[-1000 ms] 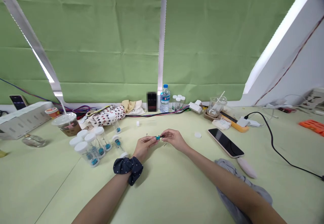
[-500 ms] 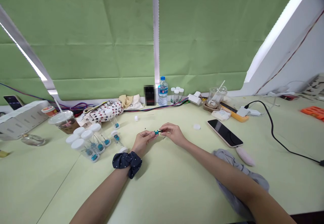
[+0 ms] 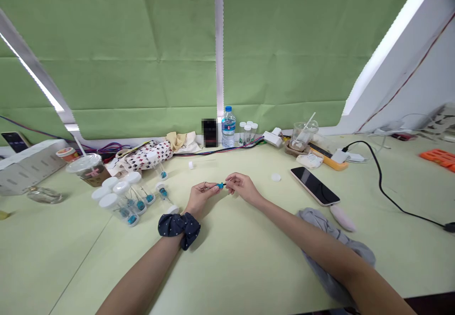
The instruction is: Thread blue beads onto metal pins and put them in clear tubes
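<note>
Over the middle of the table my left hand (image 3: 201,196) pinches a small blue-teal piece (image 3: 220,185), with a thin metal stem lying back between the fingers. The fingers of my right hand (image 3: 243,187) are closed on a thin dark tip (image 3: 225,184) at the piece's right end; its exact kind is too small to make out. Left of my left hand stand several clear vials with white caps (image 3: 122,188), each with a blue piece inside. One more vial (image 3: 162,191) is close to my left wrist. A loose white cap (image 3: 276,177) lies right of my right hand.
A water bottle (image 3: 228,127) and a few capped vials (image 3: 248,132) stand at the back. To the right are a phone (image 3: 315,186), a grey cloth (image 3: 320,220) under my forearm and a black cable (image 3: 382,177). A drink cup (image 3: 88,170) stands on the left.
Both hands stay at nearly the same spot. The blue piece has turned slightly between the fingers, and my right fingers have shifted a little at its tip. The view has moved slightly.
</note>
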Demonstrator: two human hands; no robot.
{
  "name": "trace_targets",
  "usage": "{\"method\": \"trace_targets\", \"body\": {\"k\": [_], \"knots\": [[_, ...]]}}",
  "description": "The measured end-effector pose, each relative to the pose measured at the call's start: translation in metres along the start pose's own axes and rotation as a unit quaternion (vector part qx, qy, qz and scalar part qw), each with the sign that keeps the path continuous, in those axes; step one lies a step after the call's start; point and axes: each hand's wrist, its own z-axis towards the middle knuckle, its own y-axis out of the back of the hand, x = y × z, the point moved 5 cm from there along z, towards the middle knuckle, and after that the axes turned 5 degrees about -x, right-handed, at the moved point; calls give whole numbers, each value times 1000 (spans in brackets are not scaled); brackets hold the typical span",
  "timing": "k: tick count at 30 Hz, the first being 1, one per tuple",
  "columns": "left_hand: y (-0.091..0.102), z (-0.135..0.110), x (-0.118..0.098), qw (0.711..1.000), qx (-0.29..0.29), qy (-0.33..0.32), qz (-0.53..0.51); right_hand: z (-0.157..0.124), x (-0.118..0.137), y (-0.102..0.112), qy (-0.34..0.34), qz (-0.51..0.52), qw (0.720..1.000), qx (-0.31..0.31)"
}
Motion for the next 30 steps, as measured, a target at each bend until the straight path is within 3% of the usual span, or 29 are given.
{"method": "trace_targets", "body": {"k": [6, 11, 19, 30], "knots": [[0, 0, 0, 1000, -3, 3, 0, 0, -8, 0, -6, -9, 1000, -22], [4, 1, -1, 999, -25, 3, -26, -1, -7, -4, -9, 15, 1000, -3], [-1, -1, -2, 1000, 2, 5, -24, -2, -5, 0, -66, -56, 996, 10], [-1, -1, -3, 1000, 13, -16, -5, -5, 0, -3, -96, 22, 995, 9]]}}
